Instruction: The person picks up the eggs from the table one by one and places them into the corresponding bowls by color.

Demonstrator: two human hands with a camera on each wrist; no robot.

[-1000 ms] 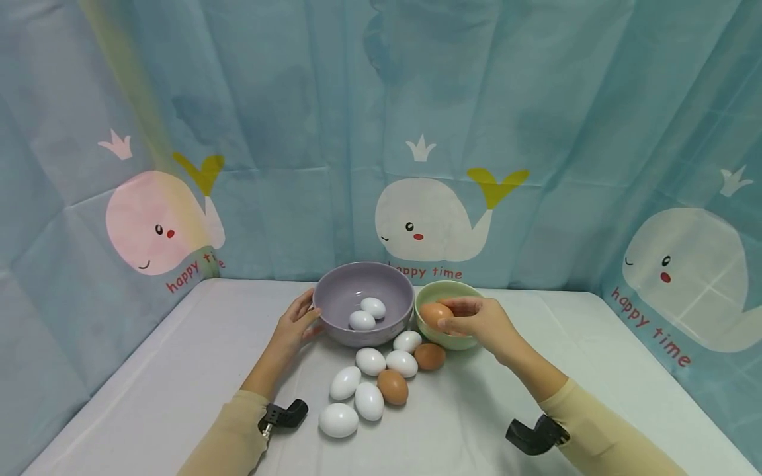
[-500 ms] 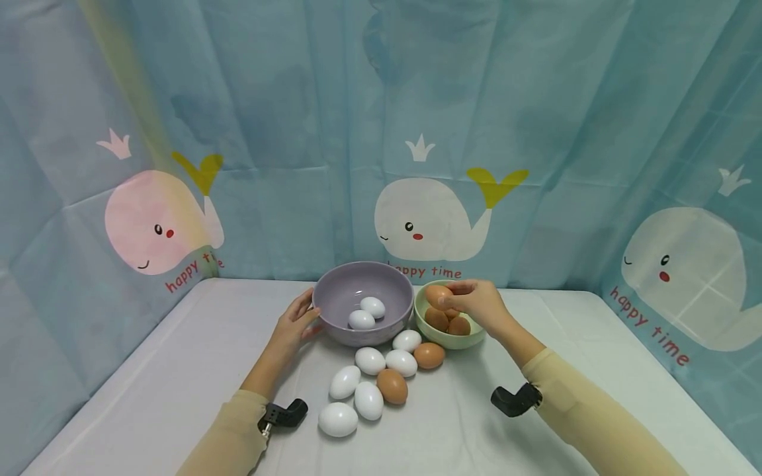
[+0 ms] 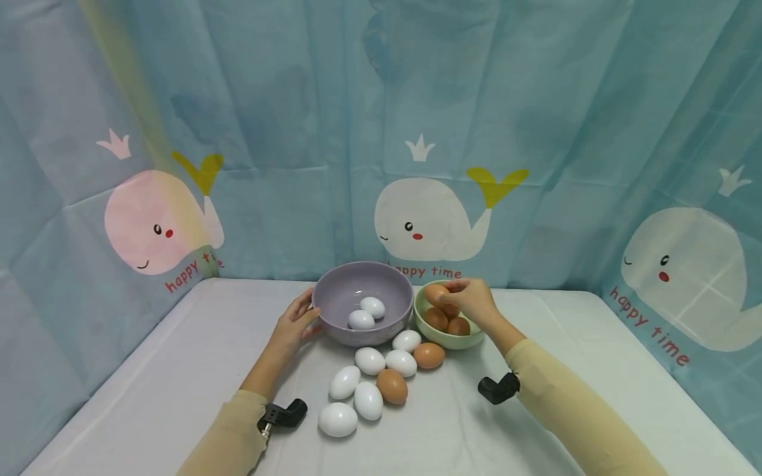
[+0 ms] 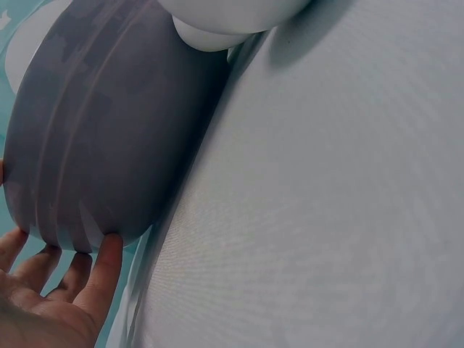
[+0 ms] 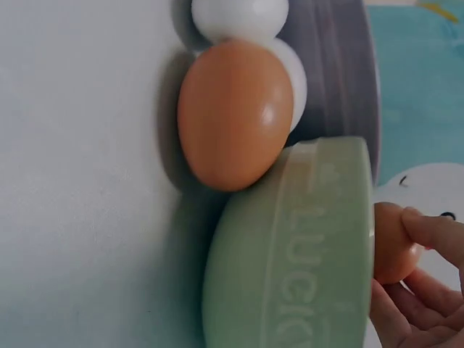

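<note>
In the head view a purple bowl [image 3: 333, 297] holds two white eggs [image 3: 372, 307]. My left hand [image 3: 293, 324] grips this bowl at its left side; in the left wrist view several fingertips [image 4: 109, 246] press its outer wall. A smaller green bowl [image 3: 440, 342] stands right beside it with several brown eggs [image 3: 436, 320] inside. Over its far left part my right hand [image 3: 476, 305] pinches another brown egg [image 3: 436, 294] between thumb and fingers. The right wrist view shows that egg [image 5: 395, 243] at the green rim, its lower part hidden by the bowl.
Several white eggs [image 3: 369, 400] and two brown eggs [image 3: 392, 387] lie on the white tablecloth [image 3: 250, 456] in front of the bowls. One brown egg [image 5: 235, 116] sits close against the green bowl. A blue whale-print curtain [image 3: 333, 132] hangs behind the table.
My right hand has risen slightly with its egg, then settled a little lower, bringing the other brown eggs in the green bowl into view. The right forearm has swung left; my left hand stays.
</note>
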